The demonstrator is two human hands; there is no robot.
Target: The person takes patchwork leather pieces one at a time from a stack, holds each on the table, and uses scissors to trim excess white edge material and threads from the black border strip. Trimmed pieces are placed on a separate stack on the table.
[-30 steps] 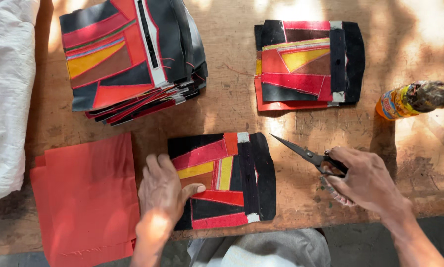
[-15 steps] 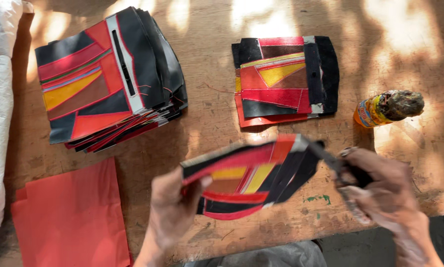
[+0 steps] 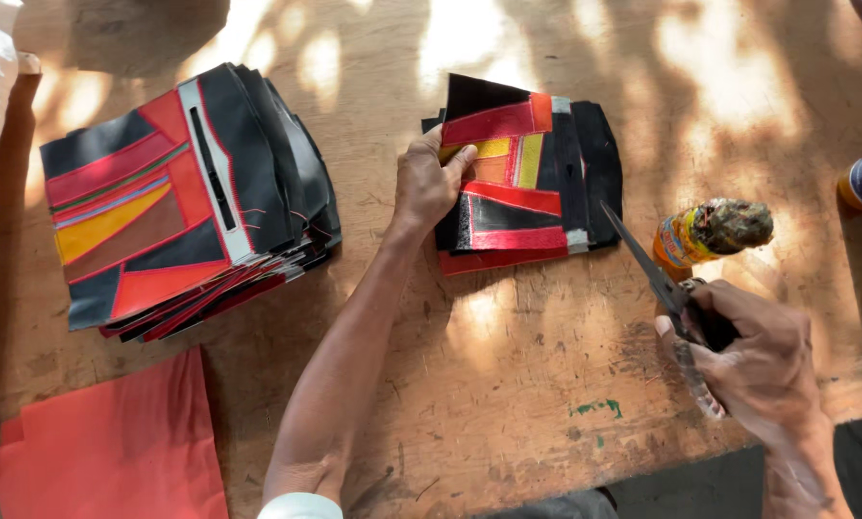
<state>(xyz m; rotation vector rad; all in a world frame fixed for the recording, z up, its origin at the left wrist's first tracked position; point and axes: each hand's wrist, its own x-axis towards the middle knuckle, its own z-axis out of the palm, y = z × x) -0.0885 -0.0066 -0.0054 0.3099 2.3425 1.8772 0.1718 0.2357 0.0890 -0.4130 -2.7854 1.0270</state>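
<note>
I am pressing my left hand [image 3: 429, 183] onto a patchwork panel of black, red and yellow leather-like pieces [image 3: 508, 178], fingers curled over its left edge and thumb lying across the top. The panel is sitting on the small stack of similar patchwork panels [image 3: 585, 183] at the far middle of the worn wooden bench [image 3: 508, 384], a little askew to the ones beneath, so I judge that I am squaring it up against them with this grip.

My right hand [image 3: 758, 365] is hanging near the bench's near edge, well apart from that stack, closed around the handles of a pair of dark metal scissors [image 3: 657, 274]. The blades are lying shut and pointing up and left toward the panel's lower right corner without touching it, likely held aside out of the way while the other hand is working.

The taller, fanned pile of patchwork panels [image 3: 186, 202] is lying far to the left of my forearm, with a flat sheet of red material [image 3: 114, 452] below it. A small orange-labelled bottle with a grimy top [image 3: 710, 231] is lying on its side just beyond the scissor tips.
</note>
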